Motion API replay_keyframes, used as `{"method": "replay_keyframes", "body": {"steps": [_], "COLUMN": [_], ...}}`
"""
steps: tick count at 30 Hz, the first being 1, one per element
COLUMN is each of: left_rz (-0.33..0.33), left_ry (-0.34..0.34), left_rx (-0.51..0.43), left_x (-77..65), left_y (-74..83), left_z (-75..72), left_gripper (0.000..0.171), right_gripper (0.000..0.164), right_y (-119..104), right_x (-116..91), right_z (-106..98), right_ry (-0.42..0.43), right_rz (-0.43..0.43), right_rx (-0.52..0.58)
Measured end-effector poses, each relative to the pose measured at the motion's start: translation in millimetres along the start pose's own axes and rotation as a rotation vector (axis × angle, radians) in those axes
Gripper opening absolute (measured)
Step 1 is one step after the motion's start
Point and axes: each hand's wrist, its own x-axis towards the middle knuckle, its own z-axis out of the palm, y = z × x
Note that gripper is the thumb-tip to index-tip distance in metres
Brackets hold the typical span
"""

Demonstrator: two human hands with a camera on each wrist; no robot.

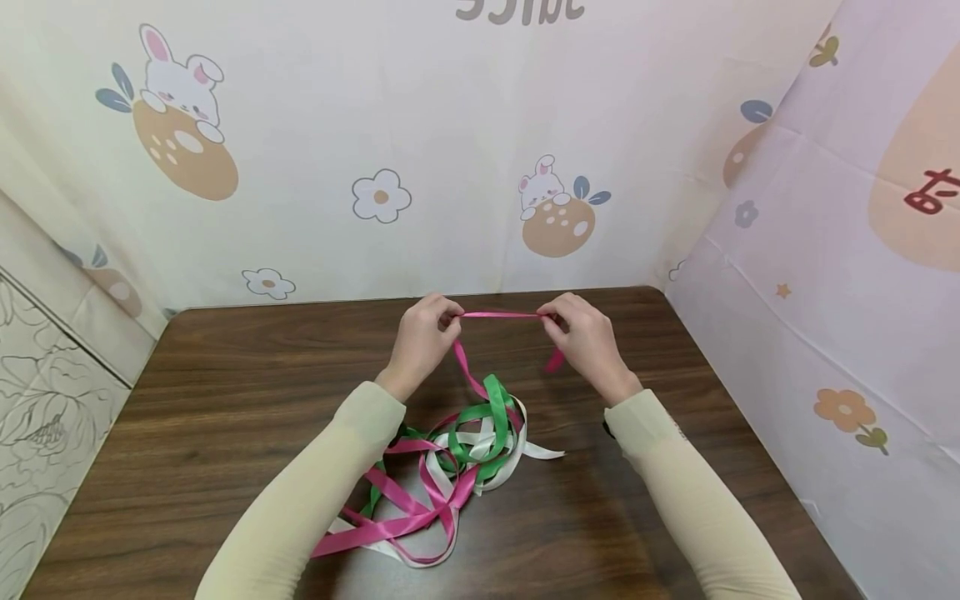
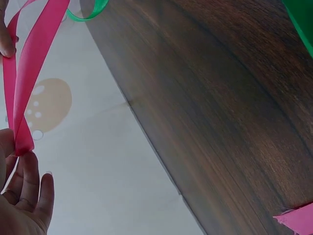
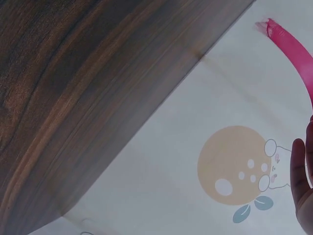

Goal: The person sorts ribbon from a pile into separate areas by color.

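A pink ribbon (image 1: 498,314) is stretched level between both hands above the back of the table. The left hand (image 1: 424,337) pinches it between thumb and fingertips, and from there the ribbon drops to a tangled pile. In the left wrist view the pink ribbon (image 2: 36,46) folds over at that pinch. Opposite, the right hand (image 1: 587,340) pinches the ribbon near its loose end, which hangs below the fingers. That frayed tip shows in the right wrist view beyond the right hand (image 3: 303,181). Green ribbon (image 1: 498,417) and white ribbon (image 1: 543,452) loop through the pile.
The dark wooden table (image 1: 585,533) carries the ribbon pile at its middle and front left, partly behind the left sleeve (image 1: 315,492). A pale curtain (image 1: 450,108) printed with rabbits and flowers stands along the back edge, with another along the right side (image 1: 795,333).
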Motion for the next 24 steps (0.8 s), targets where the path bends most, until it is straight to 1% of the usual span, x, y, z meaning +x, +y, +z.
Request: {"method": "replay_keyframes", "body": {"steps": [9, 18, 24], "left_rz": [-0.021, -0.01, -0.022], "left_ry": [-0.001, 0.019, 0.008], "left_rx": [0.014, 0.014, 0.005], "left_x": [-2.1, -4.1, -5.6], "left_y": [-3.8, -9.0, -10.2], "left_z": [-4.8, -9.2, -13.3], "left_gripper": [0.01, 0.011, 0.01], "right_gripper": [0.006, 0.007, 0.008], "right_y": [3.3, 7.4, 10.8], "right_x": [0.0, -2.3, -3.2], "right_z": [-1.6, -6.1, -9.4], "right_ry": [0.033, 0.035, 0.029], "right_rz": [-0.01, 0.009, 0.023], "right_rx": [-0.016, -0.019, -0.023]}}
